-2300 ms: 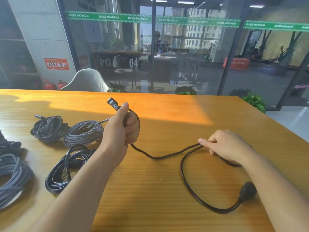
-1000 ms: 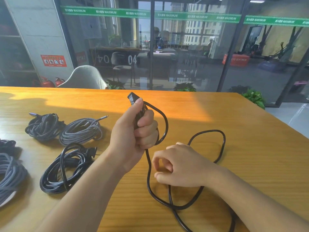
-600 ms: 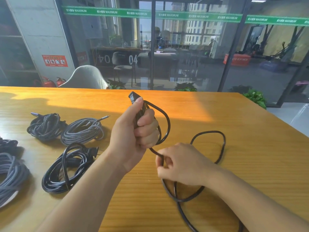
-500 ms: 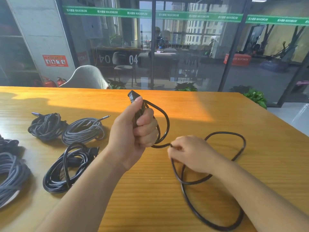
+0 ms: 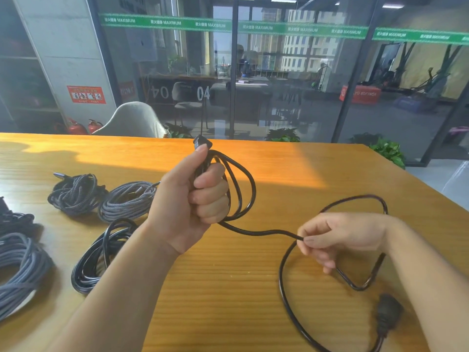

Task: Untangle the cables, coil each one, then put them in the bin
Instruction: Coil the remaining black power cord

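Black cable (image 5: pixel 256 232) | both hands grip it (left (image 5: pixel 193 199), right (image 5: pixel 337 237)) | wooden table (image 5: pixel 279 174) | glass wall (image 5: pixel 279 72)

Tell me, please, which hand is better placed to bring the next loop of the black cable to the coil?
The right hand. It already pinches the free run of the black cable near the coil, with the slack behind it on the table. The left hand is closed around the finished loops, so it likely serves best as holder.
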The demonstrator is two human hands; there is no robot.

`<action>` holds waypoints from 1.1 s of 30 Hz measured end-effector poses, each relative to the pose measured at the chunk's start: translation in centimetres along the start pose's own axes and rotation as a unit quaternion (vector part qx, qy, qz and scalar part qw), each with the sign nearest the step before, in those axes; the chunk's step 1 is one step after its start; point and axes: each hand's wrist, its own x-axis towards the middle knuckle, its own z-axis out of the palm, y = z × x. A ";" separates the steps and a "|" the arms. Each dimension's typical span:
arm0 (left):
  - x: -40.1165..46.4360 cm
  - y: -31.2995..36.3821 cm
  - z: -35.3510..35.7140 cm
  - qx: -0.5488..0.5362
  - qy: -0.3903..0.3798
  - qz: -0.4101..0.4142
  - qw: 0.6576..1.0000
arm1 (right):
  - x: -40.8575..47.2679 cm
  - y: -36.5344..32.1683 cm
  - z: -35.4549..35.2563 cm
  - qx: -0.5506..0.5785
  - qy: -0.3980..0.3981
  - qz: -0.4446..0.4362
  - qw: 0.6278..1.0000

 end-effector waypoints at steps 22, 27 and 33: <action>1.5 -6.3 3.1 0.377 -0.015 -0.140 0.915 | 2.1 -4.5 3.8 0.039 0.468 -0.170 0.867; 2.0 -7.1 3.0 0.357 0.036 -0.095 0.928 | 2.0 -5.3 5.3 -0.009 0.388 -0.212 0.897; 1.9 -7.1 3.4 0.343 0.068 -0.046 0.936 | 2.0 -5.8 7.0 -0.120 0.357 -0.251 0.892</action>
